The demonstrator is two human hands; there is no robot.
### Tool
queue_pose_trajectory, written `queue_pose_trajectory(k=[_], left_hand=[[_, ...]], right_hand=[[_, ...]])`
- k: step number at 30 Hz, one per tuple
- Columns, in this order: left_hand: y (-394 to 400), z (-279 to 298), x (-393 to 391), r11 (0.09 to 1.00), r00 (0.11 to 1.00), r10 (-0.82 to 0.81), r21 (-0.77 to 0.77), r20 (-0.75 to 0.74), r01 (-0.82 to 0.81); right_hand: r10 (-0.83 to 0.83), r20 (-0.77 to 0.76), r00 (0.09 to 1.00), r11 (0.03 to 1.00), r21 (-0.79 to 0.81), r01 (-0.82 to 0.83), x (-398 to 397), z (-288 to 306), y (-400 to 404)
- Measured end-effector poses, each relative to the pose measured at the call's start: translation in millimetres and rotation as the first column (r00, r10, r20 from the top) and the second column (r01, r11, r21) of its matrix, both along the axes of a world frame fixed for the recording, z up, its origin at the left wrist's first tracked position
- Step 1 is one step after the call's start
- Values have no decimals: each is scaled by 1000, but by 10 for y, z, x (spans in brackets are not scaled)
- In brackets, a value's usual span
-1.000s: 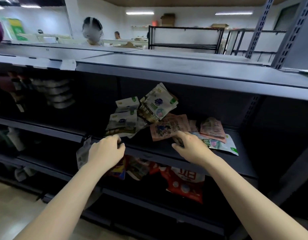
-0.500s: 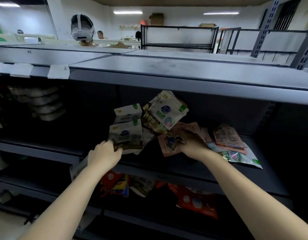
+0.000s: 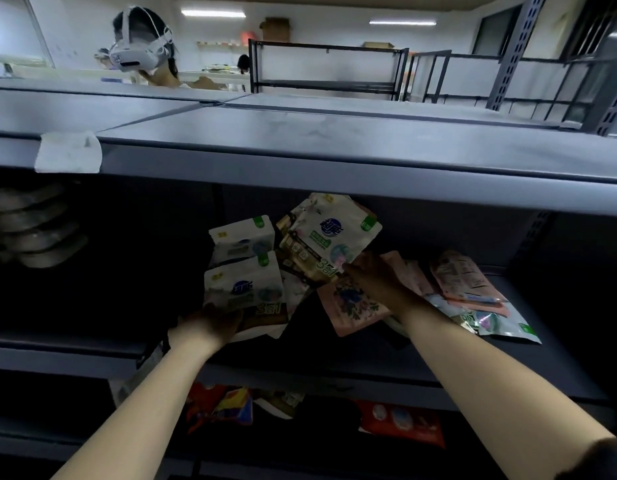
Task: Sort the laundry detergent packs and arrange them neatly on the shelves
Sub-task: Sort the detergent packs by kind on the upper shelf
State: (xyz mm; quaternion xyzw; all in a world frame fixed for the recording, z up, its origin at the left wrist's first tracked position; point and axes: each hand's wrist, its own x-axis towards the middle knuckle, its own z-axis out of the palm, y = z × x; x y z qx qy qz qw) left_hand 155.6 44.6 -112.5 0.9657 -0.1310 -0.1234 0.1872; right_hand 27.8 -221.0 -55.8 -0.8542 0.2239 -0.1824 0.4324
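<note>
Your left hand (image 3: 210,325) grips the bottom of a white pack (image 3: 243,289). Your right hand (image 3: 376,275) lies on the pink pack (image 3: 352,306), fingertips at the tilted white pack (image 3: 329,237); grip unclear. All on the middle shelf (image 3: 334,367).

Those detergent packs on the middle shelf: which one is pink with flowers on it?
The pink pack lying flat under the right hand, at the shelf's middle. The packs to its left are white with green tags; this one shows a dark floral print.
</note>
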Motion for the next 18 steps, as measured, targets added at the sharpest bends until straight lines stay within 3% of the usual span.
queue_pose_trajectory(k=[3, 6, 8, 14, 18], left_hand=[[-50, 24, 121, 999, 999, -38, 6, -27, 38], [-83, 79, 208, 993, 993, 114, -26, 7, -114], [-78, 59, 292, 974, 983, 181, -135, -17, -182], [-113, 107, 357, 855, 981, 190, -484, -39, -185], [-248, 327, 204, 757, 963, 260, -633, 63, -163]], right_hand=[[-112, 51, 992, 960, 265, 94, 174, 6, 11], [-159, 49, 986, 884, 452, 120, 264, 1, -12], [-139, 36, 990, 850, 518, 100, 279, -3, 27], [-209, 55, 976, 884, 437, 165, 324, 96, 189], [-284, 200, 938, 910, 363, 198, 137, 230, 230]])
